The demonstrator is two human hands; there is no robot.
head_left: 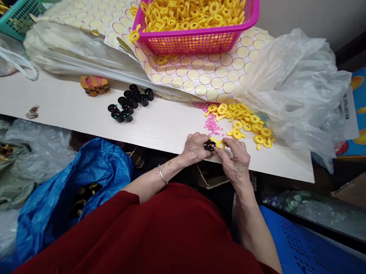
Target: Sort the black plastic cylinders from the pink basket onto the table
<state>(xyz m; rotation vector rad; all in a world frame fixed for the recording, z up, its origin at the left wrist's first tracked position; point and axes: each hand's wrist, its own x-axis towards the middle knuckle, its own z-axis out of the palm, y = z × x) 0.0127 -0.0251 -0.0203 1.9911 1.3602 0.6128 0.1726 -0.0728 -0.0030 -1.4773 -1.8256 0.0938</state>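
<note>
My left hand (pixel 197 149) is closed around a small black plastic cup (pixel 209 145) at the table's front edge. Something pink shows at the cup's mouth. Facing it, my right hand (pixel 236 159) pinches a yellow ring with a tab (pixel 220 144), close against the black cup. Just beyond my hands lie scattered pink beads (pixel 212 124) and a heap of loose yellow rings (pixel 246 121). Several more black cups (pixel 129 102) stand in a cluster to the left. My fingers partly hide both held pieces.
A pink basket (pixel 191 45) full of yellow rings stands at the back on patterned sheets. Clear plastic bags (pixel 295 89) bulge at the right beside a blue box (pixel 364 117). A teal basket (pixel 24 19) is far left; below the table sits a blue sack (pixel 48 199).
</note>
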